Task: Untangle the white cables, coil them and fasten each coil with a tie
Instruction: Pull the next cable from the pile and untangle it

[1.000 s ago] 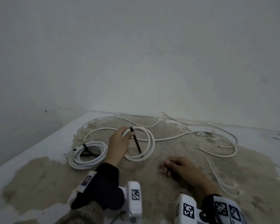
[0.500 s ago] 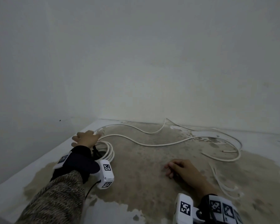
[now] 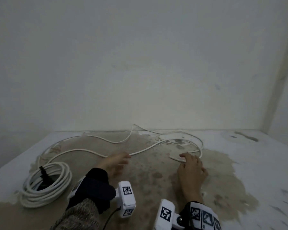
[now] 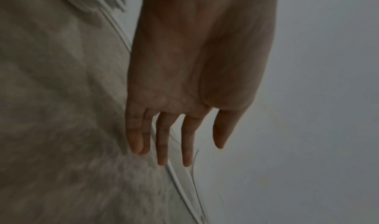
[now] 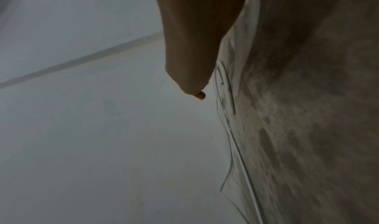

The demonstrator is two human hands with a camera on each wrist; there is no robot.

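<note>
White cables: loose lengths strewn over floor, coil with black tie at left. Left hand released above one cable. Right hand spread, fingertips at another.

The left hand is bare below a black cuff over a mottled grey-brown knitted sleeve. At its 3 o'clock side sits a white boxy wrist camera with black square-code markers. The right hand wears a marker-covered wristband and a similar white block
</note>
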